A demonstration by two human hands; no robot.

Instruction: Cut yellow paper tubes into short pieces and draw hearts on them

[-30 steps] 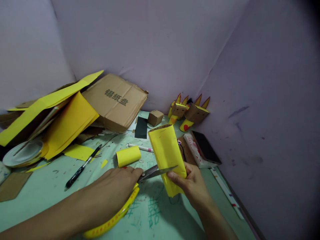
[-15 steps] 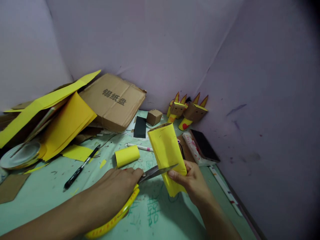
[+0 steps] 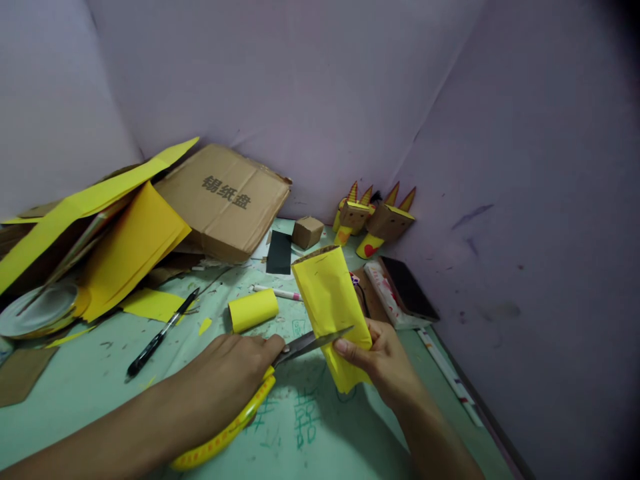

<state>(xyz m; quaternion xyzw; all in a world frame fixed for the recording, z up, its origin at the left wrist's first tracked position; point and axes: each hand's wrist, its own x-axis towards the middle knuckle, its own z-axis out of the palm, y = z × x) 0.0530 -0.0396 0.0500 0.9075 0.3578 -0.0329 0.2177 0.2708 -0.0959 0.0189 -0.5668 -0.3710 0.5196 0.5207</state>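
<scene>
My left hand (image 3: 245, 363) is closed around the yellow-handled scissors (image 3: 227, 433), whose metal blades point to the right. One blade lies across the front of a flattened yellow cardboard tube (image 3: 327, 293); whether the other blade is behind it I cannot tell. My right hand (image 3: 377, 357) grips the lower right side of that tube, thumb in front and fingers behind. The tube leans to the left, its brown open end upward. A smaller yellow paper roll (image 3: 253, 311) lies on the table to the left of the blades.
A flat cardboard box (image 3: 225, 200) leans at the back beside yellow card sheets (image 3: 133, 253). A black pen (image 3: 163, 335) and a tape roll (image 3: 43, 310) lie left. Two horned cardboard figures (image 3: 390, 220), a small cardboard block (image 3: 307, 233) and a phone (image 3: 410, 287) stand or lie farther back.
The view has shifted very slightly. Both hands, the scissors and the yellow tube hold nearly the same pose as before, a touch farther left in the picture.
</scene>
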